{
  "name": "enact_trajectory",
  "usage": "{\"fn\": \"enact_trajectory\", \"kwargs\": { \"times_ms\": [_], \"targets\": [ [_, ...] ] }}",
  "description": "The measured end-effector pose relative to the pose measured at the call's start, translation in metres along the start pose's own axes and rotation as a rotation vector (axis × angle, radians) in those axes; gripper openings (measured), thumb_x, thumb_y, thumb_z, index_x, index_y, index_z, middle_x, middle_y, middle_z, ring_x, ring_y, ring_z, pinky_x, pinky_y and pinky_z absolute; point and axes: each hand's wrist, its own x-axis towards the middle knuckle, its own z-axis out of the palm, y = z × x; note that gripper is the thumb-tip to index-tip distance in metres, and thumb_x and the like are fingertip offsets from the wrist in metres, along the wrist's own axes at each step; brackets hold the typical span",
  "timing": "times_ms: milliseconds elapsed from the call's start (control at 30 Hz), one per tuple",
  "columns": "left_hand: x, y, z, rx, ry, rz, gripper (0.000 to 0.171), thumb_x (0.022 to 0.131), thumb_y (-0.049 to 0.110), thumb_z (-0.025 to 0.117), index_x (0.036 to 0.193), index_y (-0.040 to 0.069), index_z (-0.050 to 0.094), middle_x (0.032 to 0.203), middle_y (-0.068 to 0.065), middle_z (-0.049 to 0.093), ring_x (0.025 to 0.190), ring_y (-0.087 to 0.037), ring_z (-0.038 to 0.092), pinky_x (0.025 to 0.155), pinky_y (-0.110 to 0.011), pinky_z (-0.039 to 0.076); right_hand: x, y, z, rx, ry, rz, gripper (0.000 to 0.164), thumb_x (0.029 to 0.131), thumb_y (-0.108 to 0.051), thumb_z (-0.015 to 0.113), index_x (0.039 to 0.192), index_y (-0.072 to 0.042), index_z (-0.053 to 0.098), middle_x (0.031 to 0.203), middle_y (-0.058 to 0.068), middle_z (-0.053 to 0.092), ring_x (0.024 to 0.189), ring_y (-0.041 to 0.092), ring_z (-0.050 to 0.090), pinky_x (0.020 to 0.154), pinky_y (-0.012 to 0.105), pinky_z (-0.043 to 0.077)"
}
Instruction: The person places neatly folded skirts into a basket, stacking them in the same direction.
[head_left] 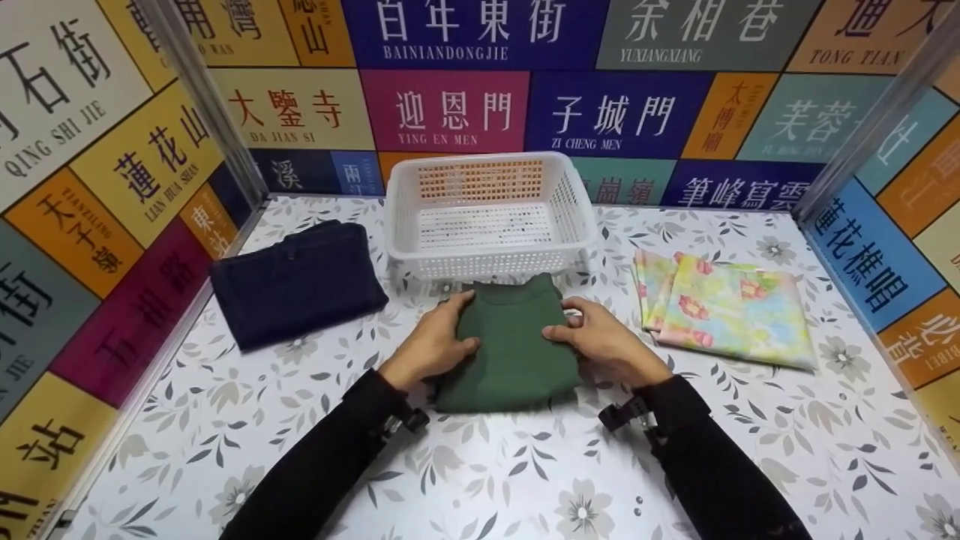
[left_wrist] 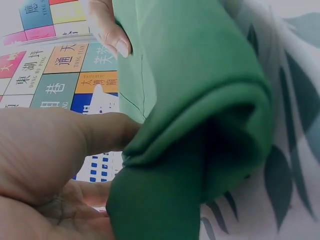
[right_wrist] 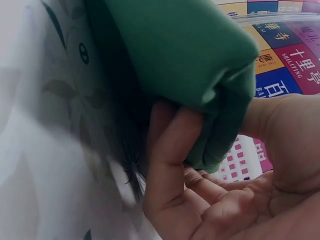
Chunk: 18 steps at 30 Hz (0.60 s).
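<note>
A folded green shirt (head_left: 517, 352) lies in front of me on the table, its neckline towards the basket. My left hand (head_left: 435, 341) holds its left side, thumb on top and the other fingers along the edge. At the opposite side my right hand (head_left: 604, 337) pinches the shirt, thumb above. The right wrist view shows that hand's fingers (right_wrist: 175, 135) curled beneath the green cloth (right_wrist: 185, 50). In the left wrist view the layered fold (left_wrist: 200, 115) bulges open beside my left thumb (left_wrist: 112, 131).
Just beyond the shirt stands a white perforated plastic basket (head_left: 487, 262). Folded dark navy cloth (head_left: 300, 285) lies to the left, and folded yellow-pink floral cloth (head_left: 739, 315) to the right. Printed panels (head_left: 450, 112) wall in the flower-patterned tabletop (head_left: 480, 480) at the back and sides.
</note>
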Motion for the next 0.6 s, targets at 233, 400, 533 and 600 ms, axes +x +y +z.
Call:
{"fn": "enact_trajectory", "kwargs": {
  "times_ms": [233, 400, 533, 600],
  "targets": [
    [-0.002, 0.000, 0.001, -0.024, 0.005, 0.033, 0.083, 0.102, 0.006, 0.084, 0.176, 0.003, 0.045, 0.174, -0.029, 0.057, 0.162, -0.046, 0.057, 0.138, -0.059, 0.045, -0.002, 0.000, -0.003, 0.047, -0.031, -0.041, 0.067, 0.112, -0.007, 0.074, 0.171, -0.006, 0.042, 0.126, 0.011, 0.082, 0.096, 0.019, 0.083, 0.084, 0.038, 0.072],
    [-0.002, 0.002, 0.000, -0.037, 0.006, 0.046, 0.081, 0.105, 0.007, 0.082, 0.177, 0.004, 0.046, 0.175, -0.025, 0.058, 0.163, -0.044, 0.057, 0.137, -0.059, 0.046, -0.005, -0.002, -0.007, -0.068, -0.019, -0.080, 0.067, 0.113, -0.013, 0.076, 0.171, -0.009, 0.043, 0.127, 0.012, 0.080, 0.086, 0.012, 0.075, 0.073, 0.028, 0.063],
    [-0.003, 0.006, -0.001, -0.046, 0.012, 0.059, 0.080, 0.105, 0.007, 0.082, 0.177, 0.005, 0.046, 0.175, -0.024, 0.059, 0.163, -0.044, 0.056, 0.138, -0.058, 0.046, -0.008, -0.008, -0.010, -0.097, -0.013, -0.094, 0.068, 0.112, -0.014, 0.077, 0.172, -0.009, 0.045, 0.136, 0.017, 0.078, 0.093, 0.014, 0.077, 0.076, 0.029, 0.064],
    [-0.003, 0.007, -0.002, -0.047, 0.020, 0.068, 0.079, 0.105, 0.006, 0.082, 0.176, 0.006, 0.046, 0.174, -0.024, 0.059, 0.163, -0.044, 0.056, 0.138, -0.058, 0.045, -0.010, -0.011, -0.011, -0.099, -0.011, -0.098, 0.069, 0.112, -0.014, 0.077, 0.174, -0.008, 0.044, 0.143, 0.021, 0.076, 0.097, 0.014, 0.078, 0.079, 0.030, 0.066]
  ]
}}
